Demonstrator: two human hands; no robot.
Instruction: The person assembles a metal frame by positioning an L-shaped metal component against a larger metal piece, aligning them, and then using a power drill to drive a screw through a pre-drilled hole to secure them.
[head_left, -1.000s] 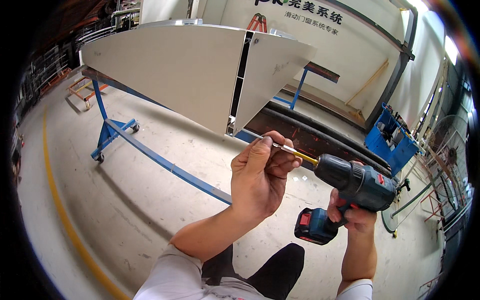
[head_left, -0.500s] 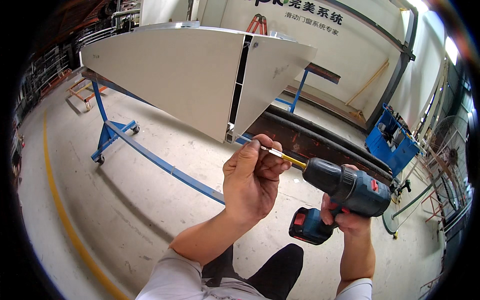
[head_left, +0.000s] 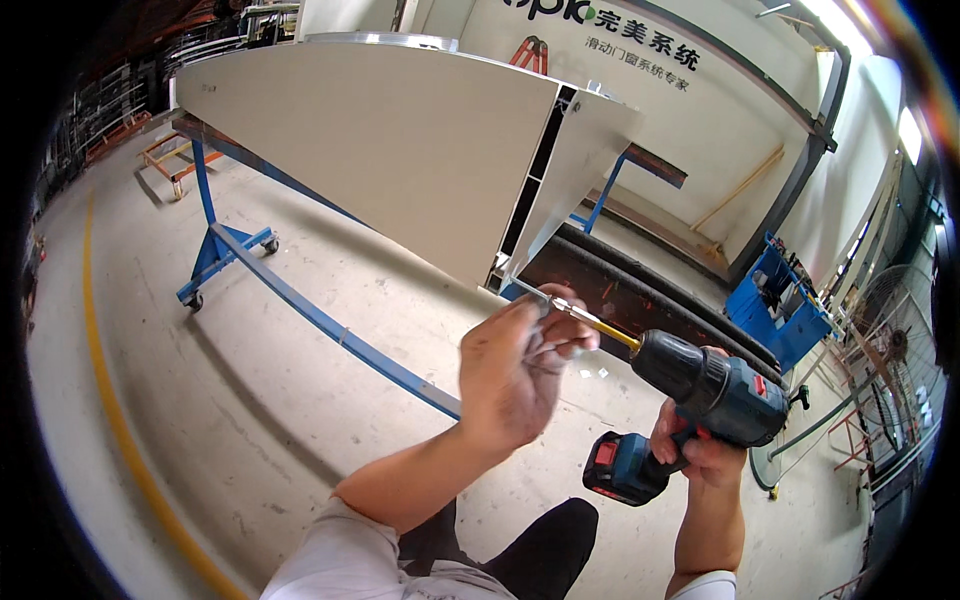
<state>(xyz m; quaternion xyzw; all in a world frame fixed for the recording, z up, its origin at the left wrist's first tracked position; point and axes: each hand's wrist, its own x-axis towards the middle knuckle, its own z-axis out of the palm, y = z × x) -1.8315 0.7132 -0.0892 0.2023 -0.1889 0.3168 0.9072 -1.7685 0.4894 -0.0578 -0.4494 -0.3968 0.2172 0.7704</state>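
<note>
Gripping a cordless drill (head_left: 742,398) in the right hand (head_left: 702,448), and pointing it straight in at the left hand (head_left: 508,380)!
Wrapping the right hand tightly round the handle, just beside the battery pack (head_left: 628,468); reaching from the chuck with a yellow shaft (head_left: 614,332) to a silver holder (head_left: 574,309), right at the left fingertips. Curling the left thumb and fingers in around the holder and a thin metal rod (head_left: 528,288) poking out beyond, but too blurred to tell a firm pinch from a loose touch. Heading up past the left hand now: near the rod's tip, a large pale panel (head_left: 380,150), next to a narrower panel (head_left: 580,165) across a dark gap; off to that hand's left, a blue wheeled stand (head_left: 330,338).
</note>
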